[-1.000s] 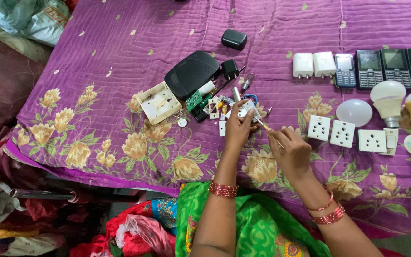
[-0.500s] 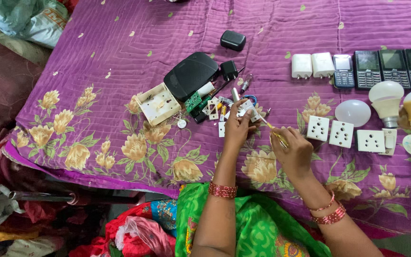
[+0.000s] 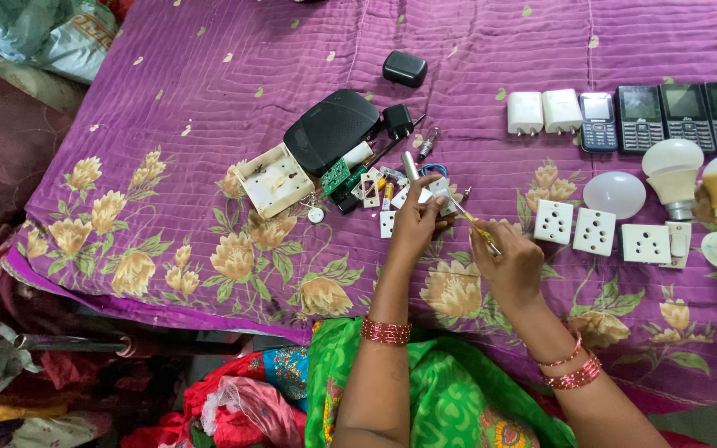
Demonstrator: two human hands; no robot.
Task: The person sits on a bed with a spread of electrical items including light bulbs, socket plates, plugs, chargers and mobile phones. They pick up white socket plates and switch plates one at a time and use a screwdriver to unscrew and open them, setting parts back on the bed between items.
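Screwdriver (image 3: 476, 228) amid sockets (image 3: 595, 231), bulbs (image 3: 674, 172).

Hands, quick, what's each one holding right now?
Left hand: closed on a small white part.
Right hand: closed on a thin screwdriver.

Left hand (image 3: 415, 226) on small white part (image 3: 435, 189), right hand (image 3: 509, 264) gripping yellow-handled screwdriver (image 3: 473, 224).

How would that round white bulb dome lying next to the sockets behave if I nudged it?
The white bulb dome looks rounded with no flat base showing, so it would probably roll on the purple quilt. It appears thin and hollow, likely light. The soft quilted cloth may slow it before the white socket.
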